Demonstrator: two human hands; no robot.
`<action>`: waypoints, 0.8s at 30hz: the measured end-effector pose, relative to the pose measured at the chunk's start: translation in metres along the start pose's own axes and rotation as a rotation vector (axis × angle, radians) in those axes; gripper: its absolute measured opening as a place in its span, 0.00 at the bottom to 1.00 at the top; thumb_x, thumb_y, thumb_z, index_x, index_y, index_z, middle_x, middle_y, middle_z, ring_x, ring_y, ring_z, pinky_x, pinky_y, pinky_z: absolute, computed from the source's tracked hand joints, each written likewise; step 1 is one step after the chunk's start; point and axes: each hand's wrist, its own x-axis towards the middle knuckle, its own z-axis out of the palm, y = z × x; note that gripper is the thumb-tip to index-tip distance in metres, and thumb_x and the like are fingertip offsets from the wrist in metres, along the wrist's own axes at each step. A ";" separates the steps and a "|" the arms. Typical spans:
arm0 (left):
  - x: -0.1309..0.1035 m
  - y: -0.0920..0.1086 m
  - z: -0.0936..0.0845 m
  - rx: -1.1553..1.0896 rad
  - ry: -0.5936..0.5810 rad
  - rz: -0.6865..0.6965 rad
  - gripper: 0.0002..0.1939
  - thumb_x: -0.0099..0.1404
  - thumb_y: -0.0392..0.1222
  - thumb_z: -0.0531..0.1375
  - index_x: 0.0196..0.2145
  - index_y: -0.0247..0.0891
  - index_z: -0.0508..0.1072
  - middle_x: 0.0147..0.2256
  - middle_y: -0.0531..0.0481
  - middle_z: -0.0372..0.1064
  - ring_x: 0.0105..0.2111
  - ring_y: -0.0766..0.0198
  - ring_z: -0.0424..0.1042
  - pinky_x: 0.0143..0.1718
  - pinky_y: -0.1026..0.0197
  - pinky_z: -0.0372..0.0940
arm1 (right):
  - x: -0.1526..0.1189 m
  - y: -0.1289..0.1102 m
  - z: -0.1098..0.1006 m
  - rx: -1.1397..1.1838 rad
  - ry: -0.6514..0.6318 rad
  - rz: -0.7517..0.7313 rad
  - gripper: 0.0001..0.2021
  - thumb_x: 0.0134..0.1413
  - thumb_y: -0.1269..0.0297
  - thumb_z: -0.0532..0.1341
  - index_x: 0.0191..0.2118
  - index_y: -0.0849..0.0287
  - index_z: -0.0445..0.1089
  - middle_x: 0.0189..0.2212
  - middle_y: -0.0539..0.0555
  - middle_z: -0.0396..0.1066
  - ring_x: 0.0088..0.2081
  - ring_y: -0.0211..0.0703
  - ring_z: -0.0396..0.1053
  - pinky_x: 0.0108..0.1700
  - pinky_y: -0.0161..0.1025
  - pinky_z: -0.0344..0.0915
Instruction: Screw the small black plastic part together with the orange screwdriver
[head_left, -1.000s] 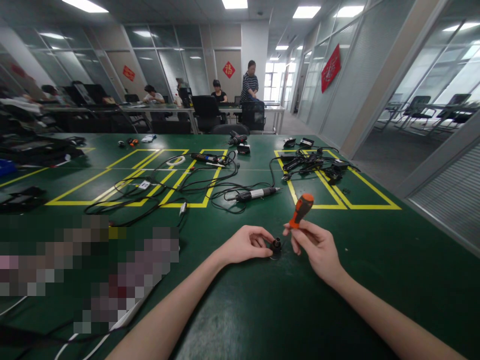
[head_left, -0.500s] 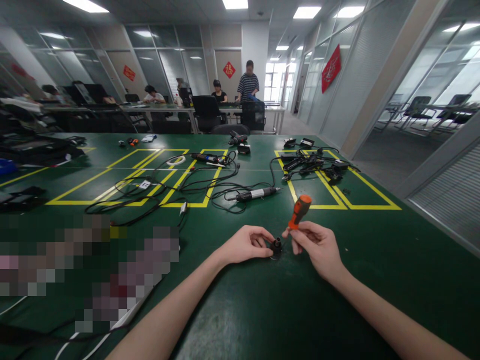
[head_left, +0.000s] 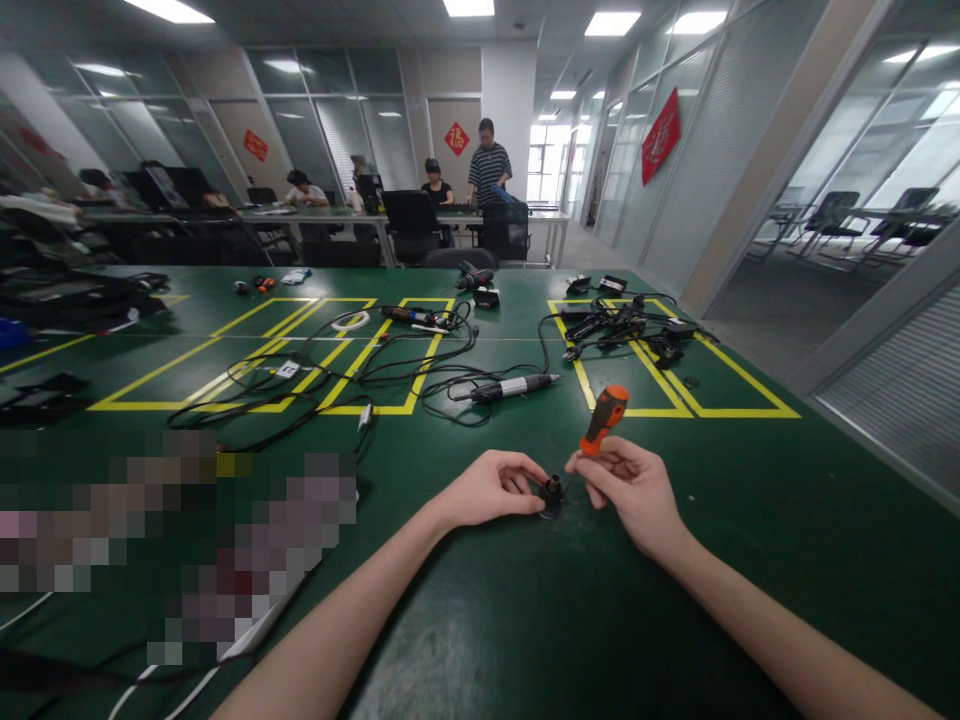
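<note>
On the green table (head_left: 465, 620) stands a small dark round part (head_left: 552, 495) with a short upright stub on top. My left hand (head_left: 495, 490) pinches it from the left, thumb and fingers curled at its edge. To its right, my right hand (head_left: 634, 490) holds a screwdriver (head_left: 606, 415) with an orange and dark grey handle. The handle points up and leans right. Its thin shaft runs down past my fingers toward the dark part; whether the tip touches it I cannot tell.
An electric screwdriver (head_left: 514, 388) with a coiled cable lies beyond my hands. Black tools and cables (head_left: 622, 325) are heaped at the back right. A power drill (head_left: 474, 275) sits at the far edge. Pixelated blocks (head_left: 285, 550) cover the left front. Several people work at a farther table.
My right hand and the screwdriver have shifted slightly, the handle a little up and to the right. The left hand stays on the dark part. A standing person in the background has moved.
</note>
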 end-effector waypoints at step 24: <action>0.000 0.001 0.000 0.014 0.002 0.000 0.21 0.54 0.44 0.70 0.44 0.31 0.77 0.30 0.47 0.75 0.26 0.68 0.71 0.29 0.68 0.62 | -0.002 0.002 -0.001 0.050 -0.153 -0.064 0.07 0.55 0.62 0.69 0.33 0.60 0.76 0.24 0.50 0.72 0.21 0.34 0.68 0.25 0.33 0.69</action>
